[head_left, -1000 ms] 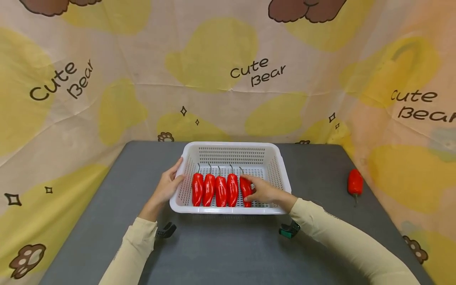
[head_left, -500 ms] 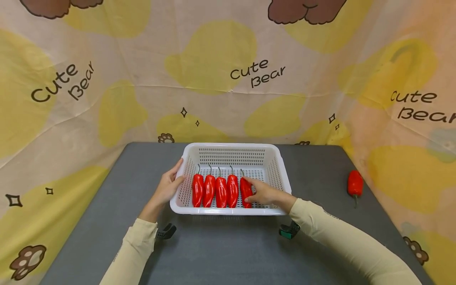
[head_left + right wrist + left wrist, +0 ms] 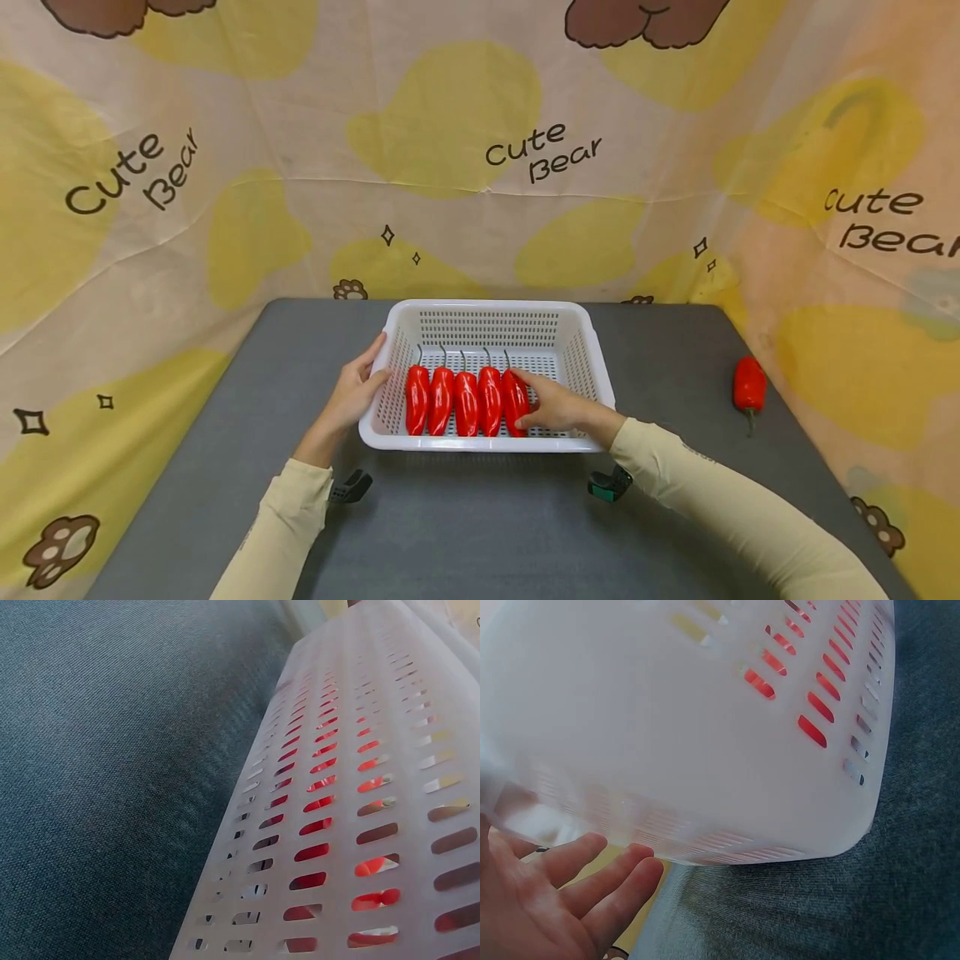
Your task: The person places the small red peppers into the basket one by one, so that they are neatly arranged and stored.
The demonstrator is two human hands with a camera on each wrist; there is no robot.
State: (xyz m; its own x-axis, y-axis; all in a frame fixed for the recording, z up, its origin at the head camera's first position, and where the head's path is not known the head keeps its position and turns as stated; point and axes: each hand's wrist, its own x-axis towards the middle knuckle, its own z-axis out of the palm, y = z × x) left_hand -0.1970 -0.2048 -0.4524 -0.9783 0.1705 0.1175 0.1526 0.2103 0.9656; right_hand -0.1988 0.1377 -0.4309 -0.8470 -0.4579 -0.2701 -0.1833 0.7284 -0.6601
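Five red peppers lie side by side in the white basket (image 3: 487, 445), stems towards its far wall, so the row there looks largely laid out; a lone pepper (image 3: 749, 384), resting on the counter (image 3: 480, 525) well to the right of the basket, is the only one in view not in it. Four peppers (image 3: 467, 407) fill the row from the basket's left end, none of them held, and the fifth pepper (image 3: 513, 402) lies just beside them, right of the basket's middle. The right hand (image 3: 558, 406) reaches over the basket's right side and grips this fifth pepper, its fingers parted only by the pepper's length: one near the stem end, the thumb near the tip. Whether it touches its neighbour is hard to tell. At the basket's left end, the left hand (image 3: 351, 392) holds the rim, thumb over the edge, other fingers loosely extended along the outside wall.
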